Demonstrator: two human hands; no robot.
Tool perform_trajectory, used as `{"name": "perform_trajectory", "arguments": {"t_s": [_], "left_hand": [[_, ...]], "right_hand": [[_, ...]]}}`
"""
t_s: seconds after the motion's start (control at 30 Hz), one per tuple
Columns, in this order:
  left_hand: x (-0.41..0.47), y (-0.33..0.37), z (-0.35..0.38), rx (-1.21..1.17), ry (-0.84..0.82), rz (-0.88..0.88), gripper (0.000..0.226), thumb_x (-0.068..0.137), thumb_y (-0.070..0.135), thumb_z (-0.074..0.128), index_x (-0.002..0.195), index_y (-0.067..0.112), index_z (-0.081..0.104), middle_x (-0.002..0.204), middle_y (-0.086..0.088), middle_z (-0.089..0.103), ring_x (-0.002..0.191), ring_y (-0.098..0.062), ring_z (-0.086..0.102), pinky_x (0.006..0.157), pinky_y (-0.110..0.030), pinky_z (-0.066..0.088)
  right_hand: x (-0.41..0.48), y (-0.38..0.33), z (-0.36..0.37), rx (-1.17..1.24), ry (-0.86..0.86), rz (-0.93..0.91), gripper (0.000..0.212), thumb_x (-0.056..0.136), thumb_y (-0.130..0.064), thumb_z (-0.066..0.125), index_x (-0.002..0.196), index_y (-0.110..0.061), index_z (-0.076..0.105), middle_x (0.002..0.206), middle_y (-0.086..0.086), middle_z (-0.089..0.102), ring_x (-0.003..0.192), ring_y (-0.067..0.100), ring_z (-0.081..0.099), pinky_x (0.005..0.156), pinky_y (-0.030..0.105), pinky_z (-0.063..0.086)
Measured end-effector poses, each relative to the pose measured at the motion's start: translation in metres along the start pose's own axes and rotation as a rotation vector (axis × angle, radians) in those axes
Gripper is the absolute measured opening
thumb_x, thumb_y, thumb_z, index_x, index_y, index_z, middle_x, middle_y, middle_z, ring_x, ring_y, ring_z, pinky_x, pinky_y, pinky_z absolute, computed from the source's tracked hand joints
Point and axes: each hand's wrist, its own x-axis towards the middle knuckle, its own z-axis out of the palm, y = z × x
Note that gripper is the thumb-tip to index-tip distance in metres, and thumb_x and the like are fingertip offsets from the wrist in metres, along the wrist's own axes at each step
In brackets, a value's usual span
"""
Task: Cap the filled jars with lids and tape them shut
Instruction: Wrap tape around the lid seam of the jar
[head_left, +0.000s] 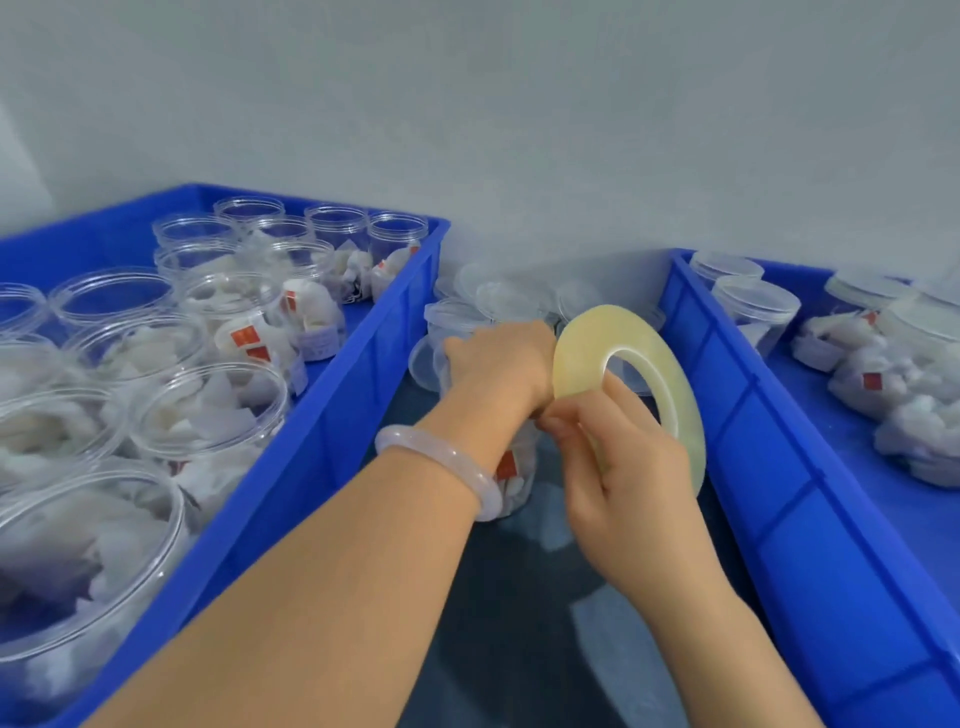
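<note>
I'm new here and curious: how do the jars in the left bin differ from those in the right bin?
The left jars are open, with no lids; the right jars are capped. The left jars crowd the left bin; fewer right jars show in the right bin. Both are clear plastic, hold white packets with red tags, and sit in blue bins.

Jars: clear glossy plastic. Bins: smooth blue plastic. Tape roll: translucent, glossy, yellowish. Bangle: smooth, milky.
</note>
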Motion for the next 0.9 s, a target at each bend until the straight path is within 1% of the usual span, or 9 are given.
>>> {"name": "perform_trajectory", "arguments": {"t_s": [0.17, 0.33, 0.43, 0.53, 0.6, 0.7, 0.77, 0.83, 0.9], "left_hand": [[0.001, -0.001, 0.0, -0.015, -0.016, -0.005, 0.027, 0.095, 0.03, 0.042, 0.069, 0.021, 0.038, 0.086, 0.001, 0.051, 0.11, -0.03, 0.05, 0.084, -0.041, 0.026], [-0.002, -0.005, -0.002, 0.036, -0.075, 0.064, 0.023, 0.091, 0.032, 0.047, 0.07, 0.022, 0.045, 0.095, -0.001, 0.056, 0.105, -0.029, 0.051, 0.081, -0.038, 0.029], [-0.005, -0.012, -0.01, -0.245, -0.108, 0.161, 0.033, 0.097, 0.041, 0.036, 0.088, 0.019, 0.06, 0.106, -0.005, 0.061, 0.108, -0.026, 0.054, 0.085, -0.038, 0.039], [-0.014, -0.022, -0.017, -0.582, 0.274, 0.194, 0.032, 0.099, 0.044, 0.038, 0.101, 0.023, 0.062, 0.114, 0.003, 0.064, 0.109, -0.013, 0.055, 0.093, -0.032, 0.039], [-0.023, -0.032, -0.011, -0.787, 0.538, 0.169, 0.03, 0.099, 0.043, 0.041, 0.11, 0.027, 0.063, 0.108, 0.017, 0.063, 0.096, 0.008, 0.052, 0.089, -0.015, 0.039], [-0.033, -0.05, 0.013, -1.07, 0.576, 0.028, 0.024, 0.1, 0.046, 0.034, 0.095, 0.04, 0.057, 0.091, 0.025, 0.056, 0.081, 0.025, 0.047, 0.069, 0.002, 0.035], [-0.035, -0.059, 0.035, -1.184, 0.455, -0.045, 0.03, 0.099, 0.052, 0.029, 0.102, 0.04, 0.056, 0.097, 0.025, 0.056, 0.089, 0.021, 0.049, 0.077, -0.003, 0.035], [-0.034, -0.063, 0.054, -1.359, 0.308, -0.079, 0.063, 0.088, 0.067, 0.025, 0.121, 0.025, 0.06, 0.112, 0.013, 0.064, 0.107, 0.002, 0.057, 0.094, -0.019, 0.04], [-0.031, -0.061, 0.064, -1.449, 0.255, -0.092, 0.084, 0.068, 0.077, 0.025, 0.107, 0.017, 0.07, 0.106, -0.001, 0.072, 0.108, -0.017, 0.063, 0.099, -0.033, 0.043]], "right_hand": [[0.005, 0.003, 0.004, 0.013, 0.023, -0.011, 0.022, 0.092, -0.018, 0.047, 0.089, -0.008, 0.066, 0.086, 0.006, 0.059, 0.075, 0.023, 0.055, 0.062, 0.042, 0.047], [0.008, 0.009, 0.0, 0.061, 0.044, 0.037, 0.013, 0.093, -0.015, 0.054, 0.085, -0.019, 0.063, 0.077, -0.006, 0.058, 0.072, 0.007, 0.051, 0.062, 0.013, 0.039], [0.014, 0.023, -0.005, 0.121, 0.07, 0.126, 0.023, 0.096, -0.02, 0.053, 0.078, -0.036, 0.054, 0.065, -0.012, 0.052, 0.062, 0.001, 0.048, 0.058, 0.009, 0.035], [0.019, 0.047, -0.002, 0.071, 0.031, 0.232, 0.027, 0.095, -0.023, 0.053, 0.076, -0.042, 0.051, 0.063, -0.01, 0.051, 0.059, 0.004, 0.046, 0.055, 0.013, 0.033], [0.018, 0.061, 0.004, 0.001, -0.026, 0.267, 0.019, 0.095, -0.019, 0.054, 0.083, -0.033, 0.059, 0.069, -0.014, 0.052, 0.064, 0.001, 0.049, 0.058, 0.011, 0.034], [0.012, 0.078, 0.015, -0.09, -0.127, 0.327, 0.015, 0.096, -0.021, 0.053, 0.102, -0.02, 0.066, 0.092, -0.004, 0.061, 0.083, 0.009, 0.056, 0.068, 0.012, 0.036], [0.007, 0.086, 0.02, -0.149, -0.194, 0.348, 0.021, 0.096, -0.024, 0.052, 0.113, -0.022, 0.065, 0.102, 0.0, 0.06, 0.095, 0.019, 0.057, 0.076, 0.021, 0.036], [0.003, 0.089, 0.026, -0.219, -0.294, 0.361, 0.035, 0.097, -0.026, 0.05, 0.132, -0.026, 0.055, 0.113, 0.004, 0.058, 0.105, 0.024, 0.054, 0.083, 0.027, 0.037], [0.002, 0.092, 0.03, -0.296, -0.349, 0.364, 0.047, 0.098, -0.029, 0.049, 0.144, -0.027, 0.039, 0.125, 0.007, 0.053, 0.112, 0.029, 0.049, 0.092, 0.033, 0.037]]}}
